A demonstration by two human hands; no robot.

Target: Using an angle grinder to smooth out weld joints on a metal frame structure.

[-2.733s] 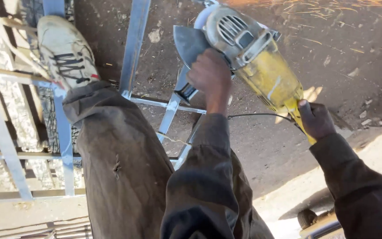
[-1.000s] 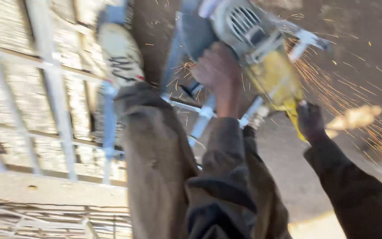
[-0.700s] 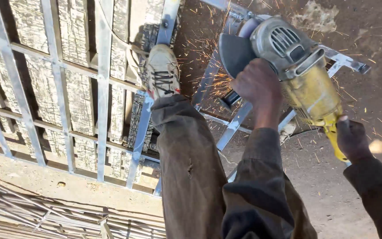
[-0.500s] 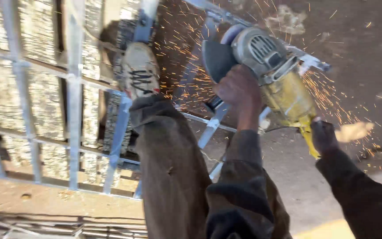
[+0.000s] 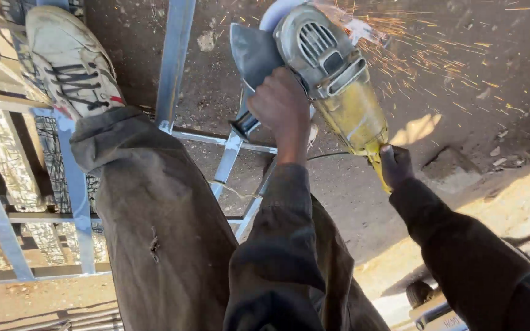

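Gripping yellow angle grinder, both hands work over metal frame.

You have no packages, signs or screens in front of you. The only thing close to a label is a pale plate with dark markings at the bottom right edge of your view, on a piece of equipment beside a small dark wheel; it is too small and cut off to make out more than its light colour and flat rectangular shape.
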